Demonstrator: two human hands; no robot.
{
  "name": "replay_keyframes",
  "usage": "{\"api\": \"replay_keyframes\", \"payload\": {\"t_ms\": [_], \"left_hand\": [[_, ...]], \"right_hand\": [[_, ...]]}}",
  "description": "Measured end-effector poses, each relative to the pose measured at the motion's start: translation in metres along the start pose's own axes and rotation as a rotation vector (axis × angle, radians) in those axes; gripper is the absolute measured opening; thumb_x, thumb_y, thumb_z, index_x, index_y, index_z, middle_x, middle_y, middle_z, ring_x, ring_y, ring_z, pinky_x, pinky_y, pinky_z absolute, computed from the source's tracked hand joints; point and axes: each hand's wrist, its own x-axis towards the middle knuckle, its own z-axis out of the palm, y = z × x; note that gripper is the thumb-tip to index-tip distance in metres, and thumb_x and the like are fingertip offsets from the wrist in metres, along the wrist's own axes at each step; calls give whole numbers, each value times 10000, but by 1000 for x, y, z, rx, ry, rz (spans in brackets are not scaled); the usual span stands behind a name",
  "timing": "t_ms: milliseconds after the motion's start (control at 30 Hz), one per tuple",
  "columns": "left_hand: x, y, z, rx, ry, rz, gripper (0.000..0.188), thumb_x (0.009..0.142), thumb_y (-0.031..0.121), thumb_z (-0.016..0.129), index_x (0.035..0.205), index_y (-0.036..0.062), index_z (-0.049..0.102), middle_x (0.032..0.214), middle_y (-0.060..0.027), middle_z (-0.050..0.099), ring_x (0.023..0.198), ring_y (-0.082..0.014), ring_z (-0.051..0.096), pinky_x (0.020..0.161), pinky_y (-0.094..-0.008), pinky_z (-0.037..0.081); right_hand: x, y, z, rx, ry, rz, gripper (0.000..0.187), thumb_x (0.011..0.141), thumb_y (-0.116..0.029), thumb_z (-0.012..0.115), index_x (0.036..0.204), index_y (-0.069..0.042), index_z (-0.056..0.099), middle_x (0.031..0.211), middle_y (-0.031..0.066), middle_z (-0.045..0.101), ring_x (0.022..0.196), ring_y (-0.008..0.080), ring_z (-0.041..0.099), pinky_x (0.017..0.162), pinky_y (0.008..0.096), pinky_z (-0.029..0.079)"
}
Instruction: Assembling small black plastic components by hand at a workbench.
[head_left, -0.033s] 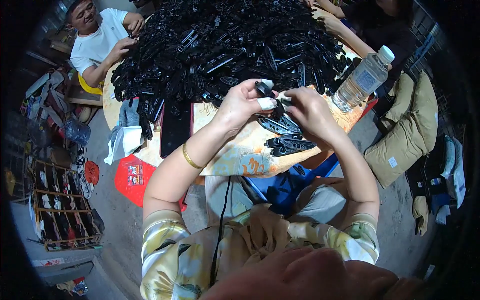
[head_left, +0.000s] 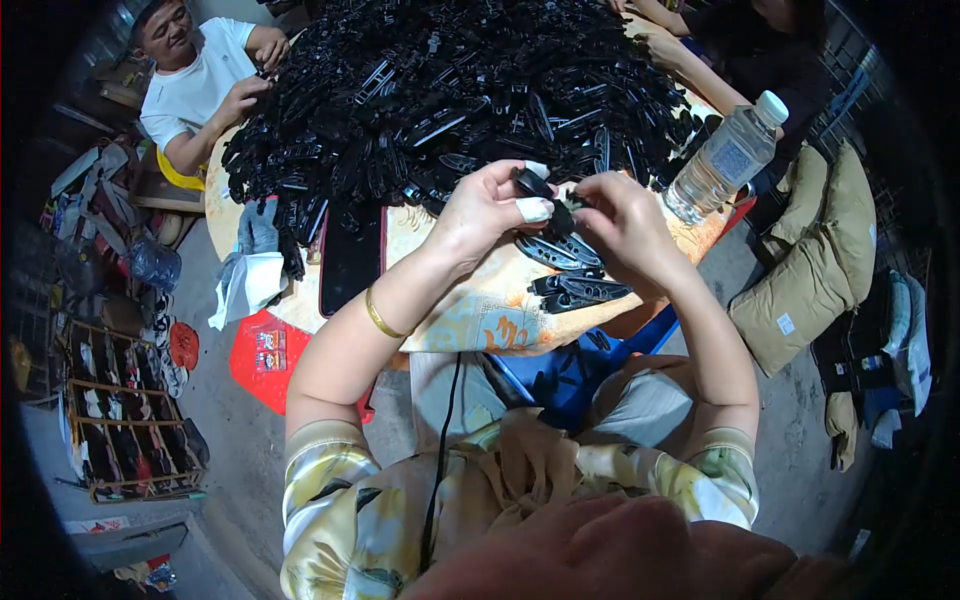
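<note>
My left hand [head_left: 490, 210], with white wraps on its thumb and a finger, pinches a small black plastic part [head_left: 532, 183] at the table's near side. The fingers of my right hand [head_left: 625, 225] are bent together against the part's right end; what lies between their tips is too small to make out. Just below the hands, several long, pointed black plastic pieces [head_left: 560, 252] with holes lie on the patterned tablecloth [head_left: 450, 312]. Beyond the hands rises a big heap of similar black pieces [head_left: 430, 100].
At right stands a clear water bottle [head_left: 728, 160] with a white cap. A dark phone-like slab [head_left: 352, 262] lies left of my left forearm, near a white cloth [head_left: 250, 285]. A blue tub [head_left: 560, 380] sits below the table edge. Co-workers' hands [head_left: 245, 95] touch the heap's far sides.
My right hand's fingers have shifted slightly at the part's right end. The black part has turned a little in my left hand, which stays in place.
</note>
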Motion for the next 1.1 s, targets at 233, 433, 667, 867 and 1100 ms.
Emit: {"api": "replay_keyframes", "payload": {"t_ms": [233, 433, 667, 867, 1100], "left_hand": [[-3, -5, 3, 47, -11, -10, 354, 796, -32, 640, 1130, -11, 524, 993, -101, 640, 874, -164, 639, 791, -278, 548], [-2, -8, 5, 36, -12, 1, 346, 809, -54, 613, 1142, -19, 524, 988, -97, 636, 856, -159, 644, 807, -285, 552], [-2, -7, 4, -9, 9, 28, 352, 818, -51, 604, 1158, -18, 519, 1069, -133, 625, 869, -175, 645, 806, -303, 556], [-3, -7, 7, -32, 10, 48, 378, 812, -41, 624, 1173, -14, 514, 1077, -133, 624, 884, -178, 643, 782, -302, 554], [-15, -1, 15, 362, -14, 327, 322, 803, -37, 626, 1118, -35, 558, 1040, -84, 631, 916, -106, 599, 796, -234, 518]], "right_hand": [[0, -36, -14, 297, 159, 44, 158, 719, -44, 737, 789, -1, 602, 769, 63, 646, 732, 121, 627, 631, 249, 498], [-1, -28, -7, -16, 304, -355, 176, 679, 12, 709, 830, -25, 628, 823, 104, 652, 720, 260, 637, 642, 320, 508], [-5, -31, -5, -120, 284, -393, 242, 664, 37, 685, 885, -36, 622, 876, 113, 644, 738, 261, 636, 631, 338, 515], [-5, -38, -6, -288, 250, -494, 218, 679, 7, 692, 883, -35, 629, 870, 111, 636, 734, 256, 631, 625, 335, 517], [-4, -33, -4, 471, -95, 291, 328, 769, -88, 728, 1059, 24, 622, 991, 76, 662, 851, 102, 616, 725, 251, 519]]}}
